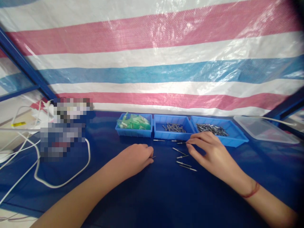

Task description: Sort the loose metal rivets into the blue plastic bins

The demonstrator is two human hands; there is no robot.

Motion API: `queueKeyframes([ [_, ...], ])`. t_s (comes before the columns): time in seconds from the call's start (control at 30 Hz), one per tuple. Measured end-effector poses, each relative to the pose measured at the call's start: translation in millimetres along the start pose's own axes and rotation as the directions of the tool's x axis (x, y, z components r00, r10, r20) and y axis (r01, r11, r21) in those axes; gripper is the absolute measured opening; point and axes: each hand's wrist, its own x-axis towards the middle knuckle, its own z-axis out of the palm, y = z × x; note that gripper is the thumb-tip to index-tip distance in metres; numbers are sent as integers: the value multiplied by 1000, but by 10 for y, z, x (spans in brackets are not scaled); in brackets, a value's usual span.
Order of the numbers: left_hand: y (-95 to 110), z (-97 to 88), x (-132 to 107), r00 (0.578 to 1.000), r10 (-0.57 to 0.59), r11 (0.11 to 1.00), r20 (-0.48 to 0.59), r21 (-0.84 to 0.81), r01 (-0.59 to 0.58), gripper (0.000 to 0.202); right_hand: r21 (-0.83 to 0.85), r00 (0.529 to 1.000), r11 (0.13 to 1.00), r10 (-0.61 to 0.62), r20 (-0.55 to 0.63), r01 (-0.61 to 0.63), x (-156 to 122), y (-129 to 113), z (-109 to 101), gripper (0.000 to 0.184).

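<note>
My left hand (135,158) rests on the dark blue table (166,196), its fingers curled together round a small metal pin whose tip shows at the fingertips. My right hand (209,150) lies to the right, fingers bent, its fingertips pinching one end of a thin metal pin (181,142). Several more loose metal pins (184,160) lie on the table between the two hands. Just behind stand three blue bins: the left one (134,125) holds green plastic parts, the middle one (173,127) and the right one (217,129) hold metal pins.
A clear plastic tray (264,129) sits at the far right. White cables (59,180) loop across the table's left side beside a blurred-out object (63,133). A striped pink, white and blue tarp (152,57) hangs behind the bins.
</note>
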Motion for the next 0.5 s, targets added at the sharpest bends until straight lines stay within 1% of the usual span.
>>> queueKeyframes([
  [0.17,87,-25,59,1000,10,999,8,33,-10,16,63,999,998,-33,43,31,9,-77,7,13],
  [0.33,125,60,147,992,100,995,-72,28,-99,20,177,991,983,-77,112,56,-1,-259,25,11],
  [0.43,132,129,161,987,115,993,-112,36,-112,17,224,977,972,-108,185,65,-11,-358,53,13],
  [0.5,138,157,159,985,111,993,-131,48,-105,17,236,966,970,-120,229,64,-14,-379,72,12],
])
